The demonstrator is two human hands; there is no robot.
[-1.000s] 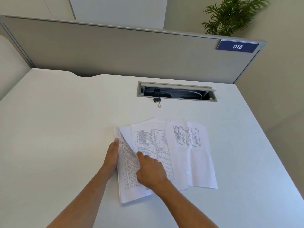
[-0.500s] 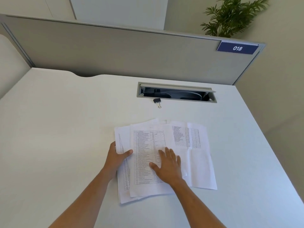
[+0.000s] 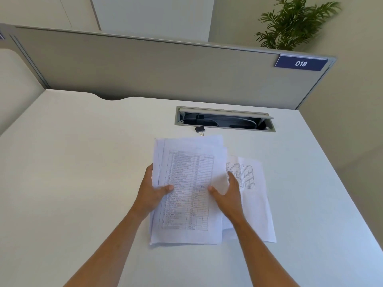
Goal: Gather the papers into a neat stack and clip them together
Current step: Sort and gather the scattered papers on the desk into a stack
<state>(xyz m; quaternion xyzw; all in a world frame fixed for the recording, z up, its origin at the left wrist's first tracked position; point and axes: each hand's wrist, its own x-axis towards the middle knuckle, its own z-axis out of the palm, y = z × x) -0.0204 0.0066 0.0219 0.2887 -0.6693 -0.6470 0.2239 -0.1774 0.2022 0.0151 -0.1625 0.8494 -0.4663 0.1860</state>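
Several printed sheets form a loose bundle of papers (image 3: 186,183), its far end lifted off the white desk (image 3: 83,183). My left hand (image 3: 152,191) grips the bundle's left edge, thumb on top. My right hand (image 3: 228,193) holds its right side, thumb on the top sheet and fingers behind. One more sheet (image 3: 255,204) with a small printed table lies flat on the desk to the right, partly under my right hand. A black binder clip (image 3: 200,129) lies beyond the papers, just in front of the cable slot.
An open cable slot (image 3: 224,119) is set into the desk at the back. A grey partition (image 3: 145,67) with a blue "018" label (image 3: 300,63) bounds the far edge. The desk's right edge runs down close to the lone sheet. A plant (image 3: 294,23) stands behind the partition.
The papers lay flat with my right palm pressing on them; now both hands hold the gathered bundle by its sides and its far end is raised. One sheet stays on the desk.
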